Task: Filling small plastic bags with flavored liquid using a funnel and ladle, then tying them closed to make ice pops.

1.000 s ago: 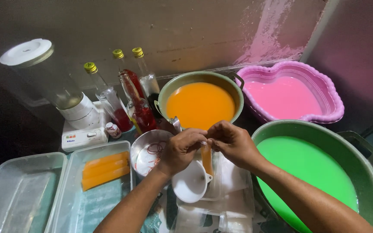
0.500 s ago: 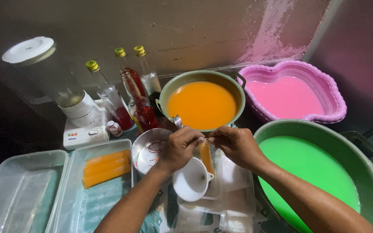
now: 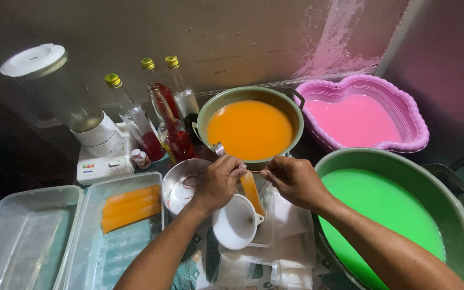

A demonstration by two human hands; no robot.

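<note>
Since the earlier frame both hands have dropped slightly. At centre frame, the narrow orange-filled bag (image 3: 251,192) hangs over the white funnel (image 3: 236,222), its top pinched shut between left hand (image 3: 218,182) and right hand (image 3: 292,180), below the orange pot (image 3: 249,129).

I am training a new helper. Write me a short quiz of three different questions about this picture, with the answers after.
1. True or false: both hands hold the top of a thin orange-filled bag.
2. Which liquid fills the heart-shaped basin? A) green B) pink C) orange
3. Fill in: the white ______ sits just below the left hand.

Key
1. True; the right hand pinches it too.
2. B. Green is in the big pot, orange in the pot with handles.
3. funnel
</note>
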